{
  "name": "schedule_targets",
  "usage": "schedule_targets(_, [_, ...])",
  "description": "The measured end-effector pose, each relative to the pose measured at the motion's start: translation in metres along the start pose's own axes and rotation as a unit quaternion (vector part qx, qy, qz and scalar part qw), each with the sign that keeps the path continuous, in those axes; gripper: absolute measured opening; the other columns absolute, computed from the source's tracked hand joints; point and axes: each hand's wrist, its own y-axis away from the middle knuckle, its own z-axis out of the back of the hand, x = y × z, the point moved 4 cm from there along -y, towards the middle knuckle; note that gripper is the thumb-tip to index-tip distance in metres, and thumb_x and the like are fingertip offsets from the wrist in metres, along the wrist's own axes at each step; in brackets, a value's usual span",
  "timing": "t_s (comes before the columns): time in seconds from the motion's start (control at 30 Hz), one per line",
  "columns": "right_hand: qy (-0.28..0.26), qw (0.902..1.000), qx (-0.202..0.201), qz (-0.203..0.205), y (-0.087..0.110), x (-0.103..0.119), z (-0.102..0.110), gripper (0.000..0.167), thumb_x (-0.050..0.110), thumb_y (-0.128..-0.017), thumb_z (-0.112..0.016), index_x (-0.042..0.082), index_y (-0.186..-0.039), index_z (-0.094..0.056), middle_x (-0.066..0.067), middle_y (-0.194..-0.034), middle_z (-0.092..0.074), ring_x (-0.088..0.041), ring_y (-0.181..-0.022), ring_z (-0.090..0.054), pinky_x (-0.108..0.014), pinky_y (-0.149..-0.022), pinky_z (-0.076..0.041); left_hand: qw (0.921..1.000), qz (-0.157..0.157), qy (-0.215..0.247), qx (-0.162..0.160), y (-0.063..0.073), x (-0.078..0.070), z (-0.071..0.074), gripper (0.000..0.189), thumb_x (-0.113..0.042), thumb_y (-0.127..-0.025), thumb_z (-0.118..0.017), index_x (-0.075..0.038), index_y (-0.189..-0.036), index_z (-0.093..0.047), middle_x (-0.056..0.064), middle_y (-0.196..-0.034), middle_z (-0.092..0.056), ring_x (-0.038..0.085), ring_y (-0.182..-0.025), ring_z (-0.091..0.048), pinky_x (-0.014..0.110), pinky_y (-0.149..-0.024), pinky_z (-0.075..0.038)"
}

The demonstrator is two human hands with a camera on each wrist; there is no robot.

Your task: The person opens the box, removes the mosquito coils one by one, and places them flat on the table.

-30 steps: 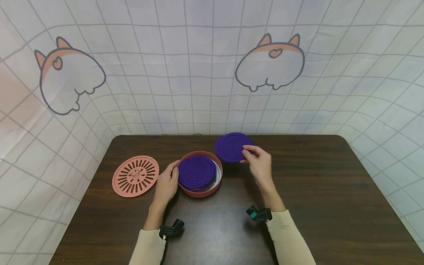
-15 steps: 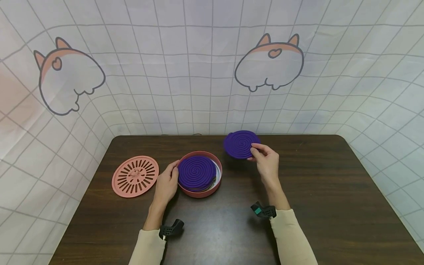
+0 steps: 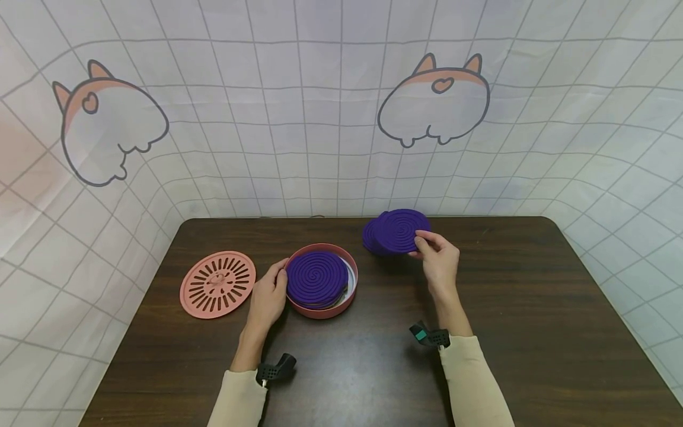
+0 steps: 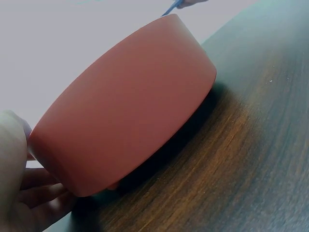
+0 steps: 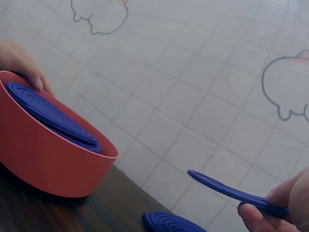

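Right hand [image 3: 440,261] fingers [image 5: 263,212] are pinching the rim of a thin purple coil [image 3: 402,230], hovering over another coil [image 5: 169,223] lying on the surface [image 3: 533,308]. It is looking light, stiff and brittle; edge grips are suiting it. Left hand [image 3: 268,296] is cupping the red tin [image 3: 325,305].

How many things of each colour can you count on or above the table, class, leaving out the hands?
Purple spiral coils: 3 countable: the top coil in the bowl, the one pinched in the right hand, and the one lying on the table under it. More coils sit beneath the top one, uncountable.
Pink items: 2, the round bowl and the slotted lid.
Total: 5.
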Motion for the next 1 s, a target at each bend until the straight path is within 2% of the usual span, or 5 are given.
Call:
schedule_targets(0.37, [-0.022, 0.9992, -0.031, -0.015, -0.006, -0.007, 0.011, 0.025, -0.001, -0.093, -0.066, -0.013, -0.115, -0.068, -0.023, -0.109, -0.065, -0.007, -0.068, -0.069, -0.021, -0.062, -0.06, 1.0, 0.002, 0.003, 0.002, 0.0, -0.001, 0.0, 0.04, -0.026, -0.106, -0.043, -0.016, -0.141, -0.058, 0.009, -0.14, -0.062, 0.029, -0.133, -0.057, 0.051, -0.113, -0.042])
schedule_targets(0.6, [-0.04, 0.9977, -0.05, -0.023, -0.011, -0.013, 0.018, 0.028, 0.0, -0.093, -0.066, -0.015, -0.117, -0.066, -0.018, -0.104, -0.065, -0.006, -0.064, -0.068, -0.021, -0.062, -0.06, 1.0, 0.001, 0.0, 0.001, 0.0, -0.001, 0.0, 0.04, -0.026, -0.106, -0.043, -0.015, -0.14, -0.059, 0.01, -0.14, -0.063, 0.03, -0.133, -0.057, 0.051, -0.112, -0.043])
schedule_targets(1.0, [-0.032, 0.9953, -0.083, -0.038, -0.016, -0.02, 0.03, 0.026, 0.002, -0.095, -0.064, -0.01, -0.118, -0.068, -0.007, -0.101, -0.062, -0.008, -0.067, -0.066, -0.023, -0.065, -0.061, 1.0, 0.008, -0.001, 0.003, 0.0, -0.001, 0.0, 0.04, -0.027, -0.106, -0.042, -0.017, -0.141, -0.059, 0.009, -0.14, -0.063, 0.03, -0.132, -0.057, 0.051, -0.112, -0.043])
